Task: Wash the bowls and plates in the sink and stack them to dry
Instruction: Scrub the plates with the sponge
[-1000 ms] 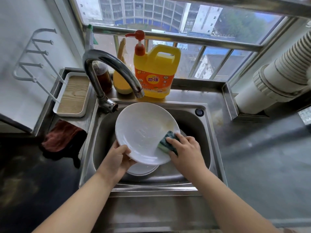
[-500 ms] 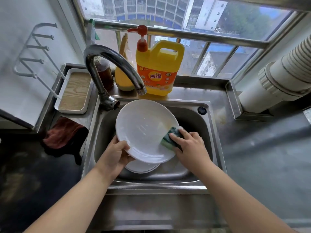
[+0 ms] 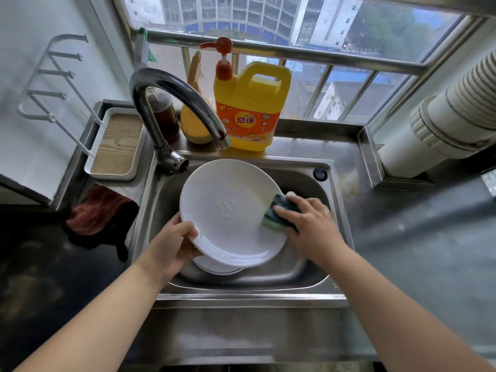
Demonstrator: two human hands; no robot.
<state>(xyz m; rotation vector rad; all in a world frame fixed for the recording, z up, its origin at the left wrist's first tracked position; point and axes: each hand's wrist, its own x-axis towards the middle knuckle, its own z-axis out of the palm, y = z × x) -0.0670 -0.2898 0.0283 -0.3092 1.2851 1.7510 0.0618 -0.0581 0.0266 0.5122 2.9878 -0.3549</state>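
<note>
A large white plate (image 3: 228,210) is tilted over the steel sink (image 3: 308,280). My left hand (image 3: 171,245) grips its lower left rim. My right hand (image 3: 308,224) presses a green and yellow sponge (image 3: 279,213) against the plate's right edge. Under the plate lies another white dish (image 3: 217,267), mostly hidden; only its near rim shows.
The curved faucet (image 3: 171,103) arches over the sink's back left. A yellow detergent jug (image 3: 249,108) with a red pump, a yellow bottle (image 3: 193,127) and a dark jar (image 3: 163,116) stand behind. At left are a white tray (image 3: 115,146) and a red cloth (image 3: 96,210). A ribbed white pipe (image 3: 442,116) runs at right.
The sponge and my right hand have slid along the plate's right rim, a little up and outward. My left hand keeps its grip on the plate.
</note>
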